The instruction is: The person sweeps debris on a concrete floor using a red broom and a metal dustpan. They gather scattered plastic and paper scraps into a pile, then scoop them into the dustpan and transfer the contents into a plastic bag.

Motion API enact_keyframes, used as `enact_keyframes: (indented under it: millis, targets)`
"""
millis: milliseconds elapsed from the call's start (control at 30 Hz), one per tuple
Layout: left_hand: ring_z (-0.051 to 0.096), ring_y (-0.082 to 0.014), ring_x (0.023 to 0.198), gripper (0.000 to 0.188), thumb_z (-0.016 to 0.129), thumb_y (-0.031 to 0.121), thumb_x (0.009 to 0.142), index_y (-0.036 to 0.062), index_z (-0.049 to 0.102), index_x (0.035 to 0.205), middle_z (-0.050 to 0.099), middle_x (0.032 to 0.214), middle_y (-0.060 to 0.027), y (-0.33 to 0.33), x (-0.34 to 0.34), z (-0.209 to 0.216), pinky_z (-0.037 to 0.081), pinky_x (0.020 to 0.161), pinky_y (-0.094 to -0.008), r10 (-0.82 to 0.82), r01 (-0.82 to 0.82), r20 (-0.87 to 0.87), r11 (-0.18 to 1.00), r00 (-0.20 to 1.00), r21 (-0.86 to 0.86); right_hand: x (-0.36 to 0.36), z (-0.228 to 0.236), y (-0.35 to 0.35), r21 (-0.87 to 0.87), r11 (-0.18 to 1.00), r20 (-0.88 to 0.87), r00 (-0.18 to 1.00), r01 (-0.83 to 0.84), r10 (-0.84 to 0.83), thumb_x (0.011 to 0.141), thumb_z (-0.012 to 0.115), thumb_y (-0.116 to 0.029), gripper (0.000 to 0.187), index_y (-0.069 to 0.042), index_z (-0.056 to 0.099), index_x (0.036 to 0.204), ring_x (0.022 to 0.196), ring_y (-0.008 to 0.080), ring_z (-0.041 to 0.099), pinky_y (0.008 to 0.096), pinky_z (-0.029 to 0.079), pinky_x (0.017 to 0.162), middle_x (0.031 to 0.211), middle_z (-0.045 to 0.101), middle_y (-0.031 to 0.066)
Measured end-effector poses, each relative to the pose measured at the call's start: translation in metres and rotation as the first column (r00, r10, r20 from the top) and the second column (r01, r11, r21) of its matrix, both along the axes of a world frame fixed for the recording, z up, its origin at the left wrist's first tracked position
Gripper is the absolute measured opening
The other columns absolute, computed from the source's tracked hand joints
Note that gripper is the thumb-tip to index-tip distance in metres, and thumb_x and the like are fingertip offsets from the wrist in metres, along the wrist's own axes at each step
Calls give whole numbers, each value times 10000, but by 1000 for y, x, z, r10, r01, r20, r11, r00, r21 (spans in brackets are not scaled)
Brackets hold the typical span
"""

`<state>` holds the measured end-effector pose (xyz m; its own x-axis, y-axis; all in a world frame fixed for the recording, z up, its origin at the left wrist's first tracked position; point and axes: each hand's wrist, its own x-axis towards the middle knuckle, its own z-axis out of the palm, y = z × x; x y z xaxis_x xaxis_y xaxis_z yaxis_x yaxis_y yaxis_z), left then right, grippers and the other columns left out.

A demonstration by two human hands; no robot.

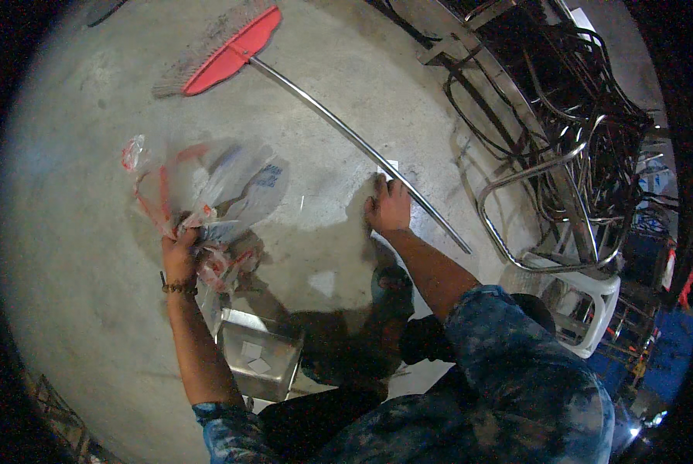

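My left hand (pixel 180 255) is closed round a bunch of crumpled clear plastic bags (pixel 242 182) with red markings, which spread beyond my fingers and hang below them. Down at the concrete floor, my right hand (pixel 390 209) has its fingers curled against a small white piece of paper (pixel 391 165), partly covered by the fingertips. Just beside that hand, the metal handle of a broom (pixel 327 114) slants across the floor. Its red head (pixel 238 50) with greyish bristles lies at the far left. Near my left forearm sits a shiny metal tray (pixel 283 352) with white paper pieces in it.
Along the right side stand a metal rack (pixel 509 85) loaded with tangled dark cables (pixel 571 85), a bent chrome tube frame (pixel 482 201) and a white plastic stool (pixel 603 298). A small white scrap (pixel 302 203) lies on the floor between my hands.
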<state>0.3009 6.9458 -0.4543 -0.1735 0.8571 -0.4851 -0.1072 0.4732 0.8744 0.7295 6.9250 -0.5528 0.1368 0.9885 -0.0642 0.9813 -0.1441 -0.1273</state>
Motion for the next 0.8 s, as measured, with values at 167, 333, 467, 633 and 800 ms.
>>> enact_keyframes:
  millis: [167, 333, 467, 633, 800]
  targets:
    - [646, -198, 805, 377, 604, 72, 795, -40, 558, 1151, 646, 970, -114, 2, 8, 17, 532, 650, -314, 7, -12, -73, 998, 997, -66, -5, -6, -11, -42, 999, -67, 997, 26, -29, 766, 622, -226, 498, -44, 521, 1219, 1022, 383, 498, 491, 468, 839, 1179, 439, 230]
    - [633, -187, 759, 402, 612, 139, 815, -25, 550, 1177, 644, 954, -107, -1, -1, 16, 515, 602, -312, -65, 54, -109, 994, 992, -98, -1, 2, -9, -102, 994, -5, 999, -38, 38, 806, 640, -279, 511, -70, 497, 1250, 1055, 387, 498, 492, 468, 835, 1175, 462, 221]
    - [594, -177, 669, 494, 629, 271, 869, 15, 482, 1266, 625, 973, -85, -3, -19, 9, 497, 549, -312, -23, 22, -212, 1000, 977, -10, -31, 0, -24, -134, 989, -104, 994, -57, 43, 802, 673, -362, 582, -49, 482, 1254, 1068, 363, 511, 482, 465, 858, 1172, 476, 180]
    - [590, -192, 887, 543, 601, 179, 831, -11, 449, 1317, 587, 1102, -96, -12, -51, 38, 500, 760, -319, 156, -146, -76, 981, 985, 126, -63, -22, -35, -130, 991, -232, 972, -7, -24, 707, 785, -268, 636, -3, 471, 1193, 1101, 413, 479, 479, 423, 932, 1159, 472, 229]
    - [587, -189, 928, 546, 608, 158, 806, -27, 463, 1299, 600, 1069, -80, -32, -80, 88, 485, 832, -329, 292, -311, 107, 877, 950, 366, -49, -41, -28, -93, 996, -200, 979, 6, -25, 626, 839, -280, 673, 6, 495, 1128, 1071, 409, 486, 476, 433, 917, 1152, 474, 238]
